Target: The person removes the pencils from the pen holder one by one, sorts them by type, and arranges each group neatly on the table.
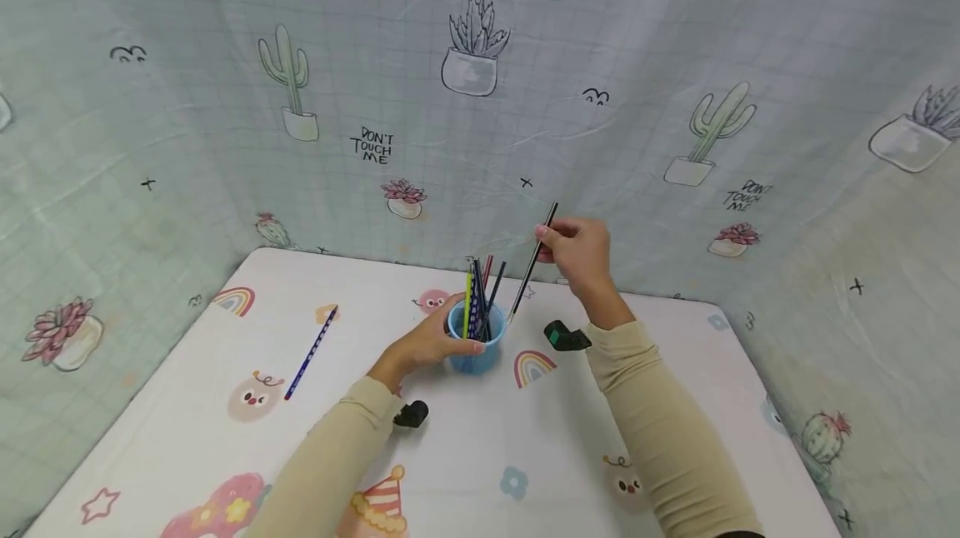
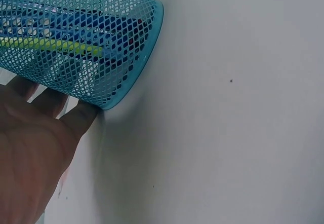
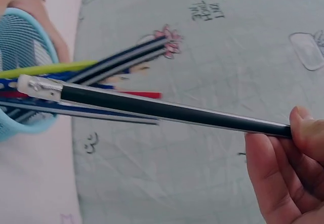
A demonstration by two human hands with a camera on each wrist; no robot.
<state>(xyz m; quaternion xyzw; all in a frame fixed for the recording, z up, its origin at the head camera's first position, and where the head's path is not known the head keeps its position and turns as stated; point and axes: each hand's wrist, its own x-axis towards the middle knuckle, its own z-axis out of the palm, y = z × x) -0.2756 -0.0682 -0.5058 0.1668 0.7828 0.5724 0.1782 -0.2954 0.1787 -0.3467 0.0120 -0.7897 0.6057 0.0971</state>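
1. The blue mesh pencil cup (image 1: 474, 361) is at the far part of the white printed surface (image 1: 465, 438); from here it looks about upright, though I can't tell whether its base sits flat.
2. Of the person's hands, the left hand (image 1: 431, 338) curls round the cup's left side, thumb in front, probably to steady so light a holder.
3. The right hand (image 1: 585, 251), above and to the right of the cup, pinches a black pencil (image 1: 531, 267) near its upper end. That high grip presumably leaves most of the shaft clear.
4. The pencil slants, its white eraser (image 3: 25, 84) lowest, just beside the cup's right rim.
5. Inside the cup, a yellow-green pencil (image 1: 467, 305), a red pencil (image 1: 487, 270) and several dark ones lean together, seemingly because the rim props them.
6. A blue patterned pencil (image 1: 311, 353) lies well to the cup's left, touched by neither hand, its sharpened tip pointing away from the person.
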